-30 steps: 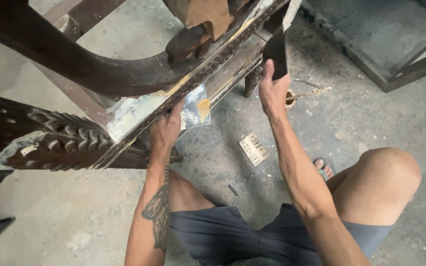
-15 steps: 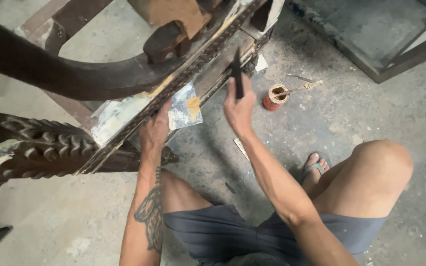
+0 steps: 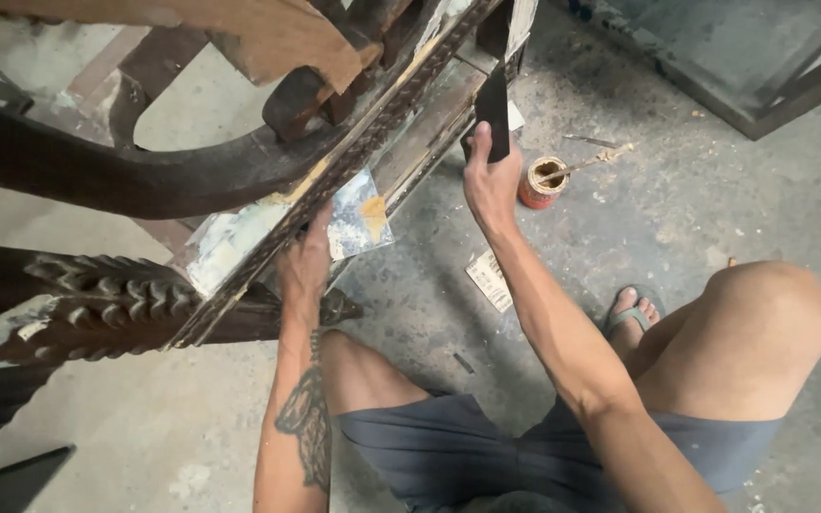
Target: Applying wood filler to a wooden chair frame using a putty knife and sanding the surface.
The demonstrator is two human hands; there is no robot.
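Workshop floor, carved dark wooden frame (image 3: pixel 125 294) tipped over my knees. My right hand (image 3: pixel 491 185) higher than half second ago, fingers clamped on one flat dark blade (image 3: pixel 493 114), now broadside against frame's upper rail. My left hand (image 3: pixel 304 266) unmoved, fingers clamped on one filler-smeared square plate (image 3: pixel 358 223) beneath rail. One small red pot (image 3: pixel 542 182) with stick on concrete floor (image 3: pixel 620 237), near blade.

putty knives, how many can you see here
2: a dark putty knife in the right hand at the carved furniture rail; a putty-smeared blade by the left hand. More may be hidden.
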